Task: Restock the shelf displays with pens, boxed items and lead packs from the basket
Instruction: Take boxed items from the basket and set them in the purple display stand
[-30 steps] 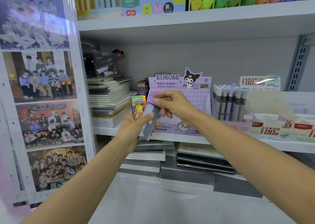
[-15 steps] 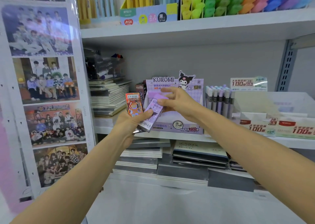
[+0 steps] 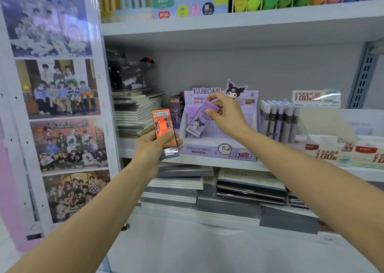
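My right hand (image 3: 225, 114) pinches a purple Kuromi lead pack (image 3: 200, 118) by its top end, tilted over the open purple Kuromi display box (image 3: 218, 152) on the middle shelf. Another purple pack stands inside the box behind it. My left hand (image 3: 154, 150) grips an orange and dark lead pack (image 3: 164, 129) upright, just left of the display box and in front of the shelf edge. The basket is out of view.
A dark display box (image 3: 176, 110) stands left of the Kuromi box, beside stacked notebooks (image 3: 137, 114). Grey and purple pens (image 3: 278, 121) and white lead displays (image 3: 332, 150) sit to the right. More notebooks (image 3: 228, 191) fill the shelf below. A photo panel (image 3: 56, 106) borders the left.
My right hand has pulled the purple pack out of my left hand and carried it right into the Kuromi box. My left hand keeps the orange pack, now held lower.
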`<state>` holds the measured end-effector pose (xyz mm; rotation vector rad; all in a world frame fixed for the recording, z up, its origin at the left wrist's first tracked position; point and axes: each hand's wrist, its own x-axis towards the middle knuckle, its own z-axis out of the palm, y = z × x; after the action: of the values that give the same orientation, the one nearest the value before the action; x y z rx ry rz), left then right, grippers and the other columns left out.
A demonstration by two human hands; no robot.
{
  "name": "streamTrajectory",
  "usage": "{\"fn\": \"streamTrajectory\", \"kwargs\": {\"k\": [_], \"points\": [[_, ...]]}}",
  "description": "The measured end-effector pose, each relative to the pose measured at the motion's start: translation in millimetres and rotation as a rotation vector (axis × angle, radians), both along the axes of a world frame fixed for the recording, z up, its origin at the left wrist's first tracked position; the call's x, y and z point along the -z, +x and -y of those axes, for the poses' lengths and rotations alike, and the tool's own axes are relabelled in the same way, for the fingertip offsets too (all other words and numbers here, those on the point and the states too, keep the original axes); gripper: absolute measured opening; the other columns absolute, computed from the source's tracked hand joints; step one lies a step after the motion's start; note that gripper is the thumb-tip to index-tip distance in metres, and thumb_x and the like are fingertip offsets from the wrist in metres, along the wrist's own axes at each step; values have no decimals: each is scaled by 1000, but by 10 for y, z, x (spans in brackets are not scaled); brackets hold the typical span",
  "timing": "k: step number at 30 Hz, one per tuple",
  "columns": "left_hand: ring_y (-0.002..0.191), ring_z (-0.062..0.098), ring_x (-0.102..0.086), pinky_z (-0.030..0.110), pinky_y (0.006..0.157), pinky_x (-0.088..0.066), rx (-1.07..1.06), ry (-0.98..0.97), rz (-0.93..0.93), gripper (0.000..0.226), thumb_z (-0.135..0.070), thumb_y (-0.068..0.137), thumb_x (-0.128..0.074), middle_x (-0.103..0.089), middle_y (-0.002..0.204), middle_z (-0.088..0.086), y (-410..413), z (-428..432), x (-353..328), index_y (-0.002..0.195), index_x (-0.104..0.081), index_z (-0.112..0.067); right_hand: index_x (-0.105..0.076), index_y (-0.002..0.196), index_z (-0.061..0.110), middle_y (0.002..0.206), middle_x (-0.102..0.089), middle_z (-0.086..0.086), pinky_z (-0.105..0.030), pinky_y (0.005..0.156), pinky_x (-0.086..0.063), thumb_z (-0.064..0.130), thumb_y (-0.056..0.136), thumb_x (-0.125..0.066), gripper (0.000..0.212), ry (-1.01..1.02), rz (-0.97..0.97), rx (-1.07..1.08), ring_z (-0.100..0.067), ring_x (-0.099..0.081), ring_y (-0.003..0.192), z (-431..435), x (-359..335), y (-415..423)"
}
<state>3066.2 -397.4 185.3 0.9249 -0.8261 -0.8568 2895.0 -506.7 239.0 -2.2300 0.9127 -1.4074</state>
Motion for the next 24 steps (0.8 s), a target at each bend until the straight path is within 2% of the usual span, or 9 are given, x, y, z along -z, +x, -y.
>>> {"fn": "streamTrajectory", "kwargs": {"k": [5,9,13,15,19,22,24], "points": [[69,21,-74,28,58,-58,24,7,-13,8,-10,88,-67,-75,77,8,84,58,75,93,-67,-4,-62,112,15,104,-70,-8,-42,90,-53,5,87,-68,27,-68,-81,5,-23,-66,99,74,34,96],[70,22,-74,28,59,-58,44,16,-11,12,-11,86,-68,-75,79,9,90,112,120,95,-66,-3,-63,113,14,105,-68,-12,-41,89,-52,7,88,-68,27,-95,-203,-9,-27,-64,97,117,-71,115],[72,22,-74,28,61,-58,50,27,2,18,-13,85,-69,-75,81,9,75,165,138,99,-67,-2,-64,115,14,108,-68,-10,-28,84,-45,8,88,-67,28,-155,-335,15,-24,-61,96,177,-178,205],[72,22,-73,28,61,-58,51,30,1,19,-11,86,-69,-74,81,9,67,181,145,100,-66,0,-66,117,13,111,-67,-8,-28,86,-42,9,87,-69,31,-221,-370,36,-24,-60,99,182,-153,305],[72,22,-73,28,63,-59,81,35,-10,20,-10,86,-69,-74,82,11,80,190,182,103,-66,1,-63,123,14,111,-63,-7,-32,92,-45,8,84,-73,40,-287,-287,58,-19,-56,97,200,-16,388],[73,22,-73,27,63,-59,102,42,-18,21,-10,86,-69,-74,82,12,98,197,211,103,-66,1,-65,107,9,104,-65,-6,-43,85,-51,8,80,-76,29,-271,-160,65,-21,-59,93,261,74,325],[73,22,-73,28,63,-59,110,50,-17,22,-11,86,-69,-74,83,13,98,207,224,105,-66,1,-68,104,10,103,-61,-2,-42,81,-52,11,80,-76,25,-268,-148,93,-20,-58,88,285,121,290]]}}
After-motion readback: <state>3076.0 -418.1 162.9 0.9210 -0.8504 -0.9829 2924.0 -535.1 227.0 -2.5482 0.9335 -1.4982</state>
